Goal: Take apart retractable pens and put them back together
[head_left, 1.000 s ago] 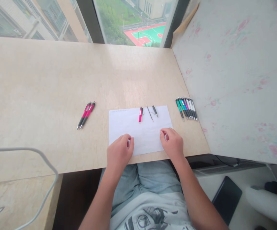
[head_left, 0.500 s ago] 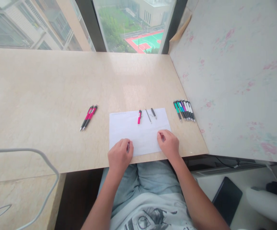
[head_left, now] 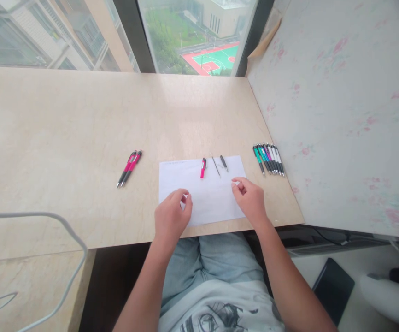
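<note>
Partly hidden (behind left hand), the paper

A pale grey-white shirt, marked across the front with a dark, sketch-like print, is worn over faded light-blue trousers, the fabric creased and seamed at the lap.

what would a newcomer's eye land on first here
Likely the pink pen barrel, thin refill and dark grip, side by side near the far edge of the white paper. Two pink pens lie left of it, and a row of pens to its right. Beyond the window, a bright green court stands out.
</note>
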Demonstrator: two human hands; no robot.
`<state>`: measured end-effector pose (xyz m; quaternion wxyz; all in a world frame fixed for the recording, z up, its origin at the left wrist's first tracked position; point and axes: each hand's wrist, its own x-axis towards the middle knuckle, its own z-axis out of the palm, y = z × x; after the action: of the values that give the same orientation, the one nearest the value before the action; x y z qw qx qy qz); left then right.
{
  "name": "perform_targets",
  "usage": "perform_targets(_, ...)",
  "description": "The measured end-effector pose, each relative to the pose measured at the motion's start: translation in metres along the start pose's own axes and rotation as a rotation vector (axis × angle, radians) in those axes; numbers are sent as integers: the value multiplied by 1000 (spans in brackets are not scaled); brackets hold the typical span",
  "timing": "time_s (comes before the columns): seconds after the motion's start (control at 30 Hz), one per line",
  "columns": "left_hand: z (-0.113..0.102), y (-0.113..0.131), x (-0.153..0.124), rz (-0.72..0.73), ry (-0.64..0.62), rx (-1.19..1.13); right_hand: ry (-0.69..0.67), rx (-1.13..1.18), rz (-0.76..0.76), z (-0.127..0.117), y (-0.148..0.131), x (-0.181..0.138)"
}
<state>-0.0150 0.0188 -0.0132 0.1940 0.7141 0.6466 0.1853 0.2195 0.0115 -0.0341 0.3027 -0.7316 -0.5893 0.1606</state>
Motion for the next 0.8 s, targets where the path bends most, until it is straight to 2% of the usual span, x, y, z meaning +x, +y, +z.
perform_targets(0.1, 3, 11, 30, 48, -7, -29, -53, -104, -57, 2, -18, 28)
perform_targets(0.23, 12, 31, 69, 139, -4, 13, -153, -256, -111, 19, -45, 56)
perform_targets(0.37, 16, 43, 95, 170, -104, 74, -223, -341, -121, 36, -56, 66)
perform_targets(0.5, 17, 42, 107, 160, -169, 115, -242, -364, -137, 42, -55, 66)
perform_targets(0.8, 15, 44, 103, 88, -155, 160, -217, -392, -170, 48, -57, 70)
